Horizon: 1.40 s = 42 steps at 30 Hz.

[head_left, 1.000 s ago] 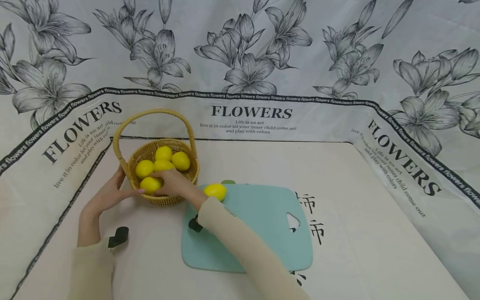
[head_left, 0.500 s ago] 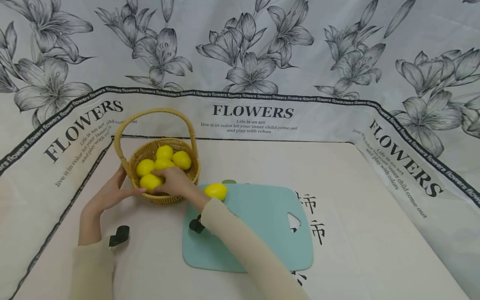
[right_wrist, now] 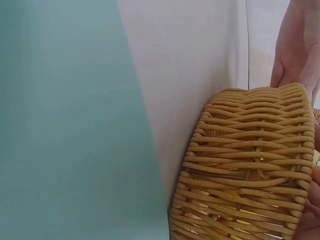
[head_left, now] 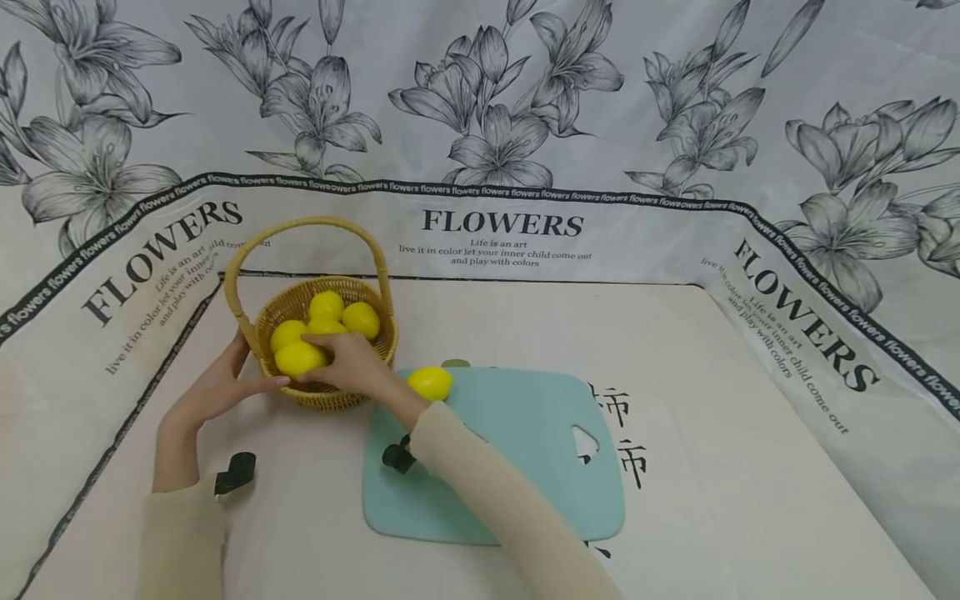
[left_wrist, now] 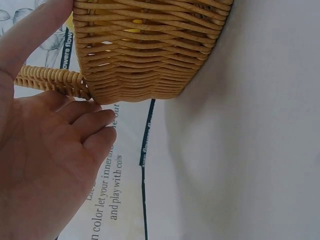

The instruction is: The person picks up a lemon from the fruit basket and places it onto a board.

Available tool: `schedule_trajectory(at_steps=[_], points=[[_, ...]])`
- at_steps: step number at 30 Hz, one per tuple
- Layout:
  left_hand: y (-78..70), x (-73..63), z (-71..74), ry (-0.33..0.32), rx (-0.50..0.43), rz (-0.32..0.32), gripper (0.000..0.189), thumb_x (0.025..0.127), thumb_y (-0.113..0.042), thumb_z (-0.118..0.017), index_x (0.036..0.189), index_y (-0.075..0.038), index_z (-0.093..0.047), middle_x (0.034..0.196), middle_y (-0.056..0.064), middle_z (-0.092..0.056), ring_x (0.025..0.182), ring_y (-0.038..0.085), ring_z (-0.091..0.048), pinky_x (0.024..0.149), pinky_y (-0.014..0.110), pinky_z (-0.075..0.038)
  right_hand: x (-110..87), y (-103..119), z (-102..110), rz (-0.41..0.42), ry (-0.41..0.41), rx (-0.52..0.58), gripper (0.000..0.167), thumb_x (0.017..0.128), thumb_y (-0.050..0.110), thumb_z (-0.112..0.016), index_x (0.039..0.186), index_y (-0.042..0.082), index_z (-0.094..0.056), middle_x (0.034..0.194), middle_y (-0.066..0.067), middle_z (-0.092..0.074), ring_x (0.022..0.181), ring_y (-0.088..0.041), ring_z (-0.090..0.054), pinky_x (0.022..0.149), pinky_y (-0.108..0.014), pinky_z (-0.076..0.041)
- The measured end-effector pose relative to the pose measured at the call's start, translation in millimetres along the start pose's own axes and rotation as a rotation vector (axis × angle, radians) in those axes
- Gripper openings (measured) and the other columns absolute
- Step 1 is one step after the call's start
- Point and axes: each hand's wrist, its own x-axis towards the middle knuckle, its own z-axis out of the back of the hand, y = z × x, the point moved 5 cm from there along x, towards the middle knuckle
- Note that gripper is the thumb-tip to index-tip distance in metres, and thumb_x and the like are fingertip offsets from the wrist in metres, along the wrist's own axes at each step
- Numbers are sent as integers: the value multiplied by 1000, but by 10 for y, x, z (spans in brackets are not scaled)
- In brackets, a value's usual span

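Note:
A wicker basket (head_left: pixel 330 400) with a tall arched handle stands at the back left, holding several yellow lemons (head_left: pixel 327 307). My left hand (head_left: pixel 213 387) grips its left side, the thumb at the rim; in the left wrist view the fingers of that hand (left_wrist: pixel 45 150) curl beside the handle's base, outside the wicker wall (left_wrist: pixel 150 55). My right hand (head_left: pixel 348 365) reaches over the front rim and pinches the frontmost lemon (head_left: pixel 300 359). From the right wrist, the basket wall (right_wrist: pixel 245 155) hides most of the lemons, with fingers (right_wrist: pixel 311 200) partly showing at the right edge.
A light blue cutting board (head_left: pixel 525 475) lies right of the basket, under my right forearm. One lemon (head_left: pixel 430 383) rests at its back left corner, and a small green thing (head_left: pixel 456 363) peeks out behind the board. The table cloth (head_left: pixel 712 433) carries black printed characters.
The frontmost lemon has risen slightly in my right hand's fingers, and the right wrist has shifted a little to the right. My left hand and the basket stay put.

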Motion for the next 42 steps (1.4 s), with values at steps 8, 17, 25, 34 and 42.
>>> schedule_trajectory(at_steps=[8, 17, 25, 34, 42], points=[[9, 3, -7, 4, 4, 5, 110, 86, -22, -74, 152, -32, 14, 159, 1, 15, 143, 43, 6, 108, 71, -3, -74, 6, 80, 27, -60, -16, 61, 85, 36, -73, 139, 13, -54, 126, -1, -63, 69, -6, -46, 78, -8, -42], [1, 1, 0, 0, 8, -12, 111, 86, -21, -74, 152, -33, 14, 159, 0, 14, 144, 43, 6, 108, 71, -3, -191, 30, 218, 30, -103, 17, 61, 86, 36, -73, 138, 11, -54, 65, 4, -51, 56, -5, -31, 54, -12, -31], [-21, -11, 5, -4, 11, -16, 111, 85, -22, -75, 152, -33, 13, 160, 1, 14, 144, 43, 5, 108, 71, -4, -294, 6, 303, 23, -136, 64, 63, 85, 38, -74, 139, 13, -53, 51, 8, -24, 45, -4, -21, 44, -14, -25], [-12, -7, 0, 3, 6, -1, 111, 85, -23, -75, 152, -32, 14, 159, 1, 15, 144, 43, 6, 109, 70, -3, -447, -30, 424, 16, -149, 100, 62, 85, 35, -74, 139, 12, -53, 58, 5, -33, 55, -5, -28, 50, -15, -27], [0, 4, 0, 2, 4, 7, 112, 85, -24, -75, 152, -32, 15, 159, 1, 16, 144, 43, 7, 109, 70, -3, -606, -83, 517, 13, -169, 127, 63, 84, 36, -75, 138, 11, -54, 66, 1, -55, 58, -7, -38, 54, -16, -37]])
